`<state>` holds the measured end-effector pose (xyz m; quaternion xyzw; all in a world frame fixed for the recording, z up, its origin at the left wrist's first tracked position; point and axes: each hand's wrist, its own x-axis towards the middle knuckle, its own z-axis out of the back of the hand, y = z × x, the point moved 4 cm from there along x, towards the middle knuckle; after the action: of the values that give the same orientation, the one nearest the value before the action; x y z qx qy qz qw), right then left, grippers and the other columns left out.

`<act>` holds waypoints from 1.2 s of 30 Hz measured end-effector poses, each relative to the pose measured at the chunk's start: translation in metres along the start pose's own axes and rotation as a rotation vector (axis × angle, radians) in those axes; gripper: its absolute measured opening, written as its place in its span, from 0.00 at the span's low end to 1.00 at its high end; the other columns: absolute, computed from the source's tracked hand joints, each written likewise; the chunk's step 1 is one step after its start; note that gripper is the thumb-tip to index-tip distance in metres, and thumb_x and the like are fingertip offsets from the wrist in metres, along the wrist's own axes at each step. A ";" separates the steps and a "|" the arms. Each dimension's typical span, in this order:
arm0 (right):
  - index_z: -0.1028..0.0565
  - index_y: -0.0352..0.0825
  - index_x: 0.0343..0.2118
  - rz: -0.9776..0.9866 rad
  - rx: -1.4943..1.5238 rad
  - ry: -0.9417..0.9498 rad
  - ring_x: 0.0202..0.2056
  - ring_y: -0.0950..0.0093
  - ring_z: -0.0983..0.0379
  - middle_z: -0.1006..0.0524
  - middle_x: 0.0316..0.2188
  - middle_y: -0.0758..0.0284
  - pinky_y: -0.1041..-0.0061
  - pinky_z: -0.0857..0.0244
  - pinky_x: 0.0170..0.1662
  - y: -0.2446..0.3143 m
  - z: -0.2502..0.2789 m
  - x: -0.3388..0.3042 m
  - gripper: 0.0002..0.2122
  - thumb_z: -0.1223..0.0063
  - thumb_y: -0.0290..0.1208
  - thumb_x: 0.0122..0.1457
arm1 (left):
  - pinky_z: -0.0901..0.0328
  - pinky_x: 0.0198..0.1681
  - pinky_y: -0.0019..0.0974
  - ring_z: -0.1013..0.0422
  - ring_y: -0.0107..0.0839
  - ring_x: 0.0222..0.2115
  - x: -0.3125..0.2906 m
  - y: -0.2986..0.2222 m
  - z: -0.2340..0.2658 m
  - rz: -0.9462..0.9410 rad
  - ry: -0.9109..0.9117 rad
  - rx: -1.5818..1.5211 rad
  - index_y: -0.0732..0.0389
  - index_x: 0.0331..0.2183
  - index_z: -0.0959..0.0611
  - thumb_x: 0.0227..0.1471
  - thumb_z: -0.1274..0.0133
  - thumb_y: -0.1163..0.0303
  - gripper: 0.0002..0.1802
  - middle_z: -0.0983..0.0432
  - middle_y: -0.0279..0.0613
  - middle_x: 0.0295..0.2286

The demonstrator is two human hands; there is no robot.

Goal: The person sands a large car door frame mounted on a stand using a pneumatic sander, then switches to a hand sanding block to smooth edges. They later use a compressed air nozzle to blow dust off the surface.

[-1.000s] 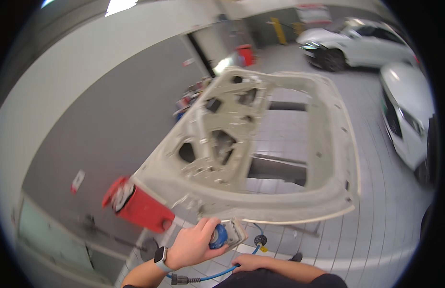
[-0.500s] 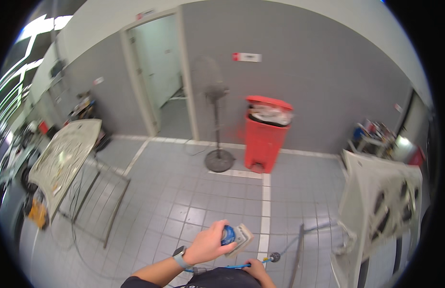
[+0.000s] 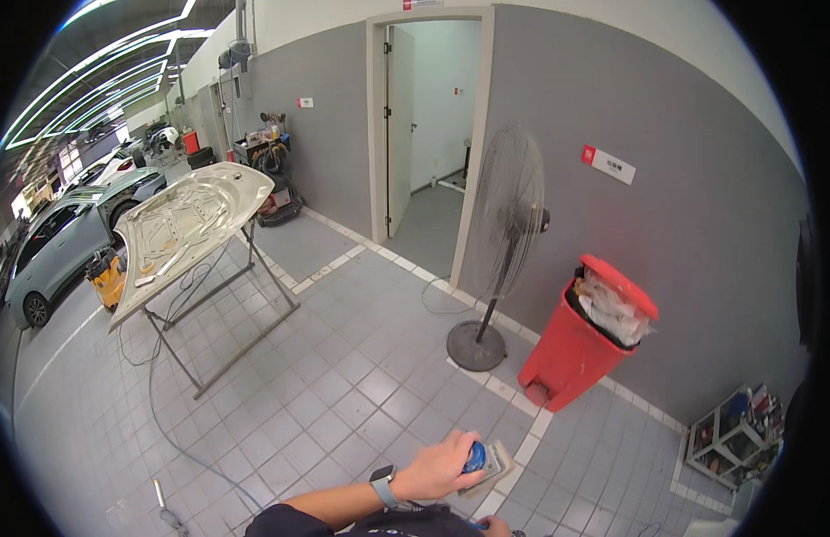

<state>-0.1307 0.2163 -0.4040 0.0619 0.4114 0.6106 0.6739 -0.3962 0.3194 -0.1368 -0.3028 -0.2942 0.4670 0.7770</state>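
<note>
Head view: on the smooth grey-painted wall (image 3: 701,197) at 2 o'clock, a white rectangular sign with a red end (image 3: 609,166), bearing dark print; at 11 o'clock, a small red-and-white plaque (image 3: 306,104), too small to read; at 12 o'clock, over the pale-framed doorway (image 3: 376,134), a red-and-white plate (image 3: 421,4), cut off by the top edge.

At 5 o'clock, wrapped by the left hand (image 3: 437,467), a blue-knobbed, flat rectangular hand sander (image 3: 496,464); lies at 3 o'clock from that hand and at 12 o'clock from the right hand (image 3: 496,527). Hands apart; right one only partly visible at the lower edge, so cannot tell whether closed on anything.

Farther off: at 4 o'clock, a red plastic pedal bin (image 3: 576,353); at 10 o'clock, a cream-coloured metal car panel (image 3: 196,215), resting on a grey tubular stand (image 3: 248,352).
</note>
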 end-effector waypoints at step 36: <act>0.33 0.33 0.59 -0.298 0.269 -1.105 0.49 0.54 0.27 0.22 0.44 0.57 0.62 0.32 0.52 -0.291 0.747 -0.009 0.38 0.27 0.38 0.45 | 0.29 0.29 0.44 0.23 0.51 0.24 0.660 -0.425 -0.632 -1.100 1.217 -0.278 0.71 0.54 0.37 0.39 0.31 0.38 0.57 0.24 0.51 0.24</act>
<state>0.5653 0.4500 -0.0819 0.3975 0.0771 0.3289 0.8532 0.5625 0.6307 -0.1114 -0.4087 0.0161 -0.2651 0.8732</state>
